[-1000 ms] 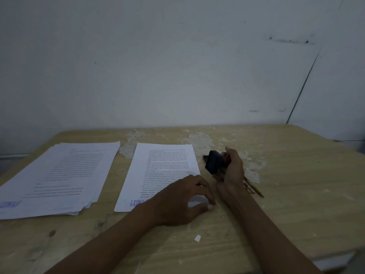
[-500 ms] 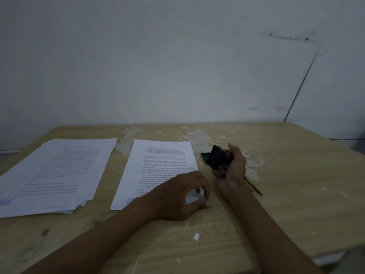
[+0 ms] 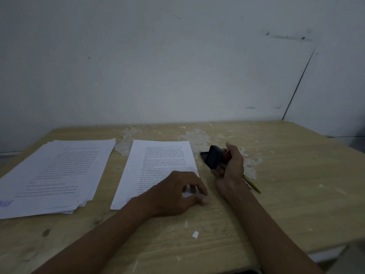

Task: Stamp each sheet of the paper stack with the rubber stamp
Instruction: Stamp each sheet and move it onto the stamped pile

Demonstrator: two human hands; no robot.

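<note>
On the wooden table, seen from the head camera, two lots of printed paper lie side by side. At the left is a loosely fanned pile with a blue stamp mark at its near left corner. Just right of it, with a strip of bare wood between, lies the stack, squared up, its top sheet covered in lines of text.

The left hand rests over the stack's near right corner, fingers curled down and thumb drawn in beneath them, pinching the corner of the top sheet, which shows white between the fingertips. A bit of blue ink peeks out at the stack's near edge, just beside the wrist; most of it is hidden by the hand.

The right hand lies on the table just right of the stack, wrapped round the stamp, a black block with a red part against the palm. The stamp is tipped on its side, its dark face turned toward the stack, not touching the paper.

A pencil lies under the right wrist, its tip pointing to the near right. A small white scrap sits between the forearms. Flaked patches mark the tabletop near the grey wall.
</note>
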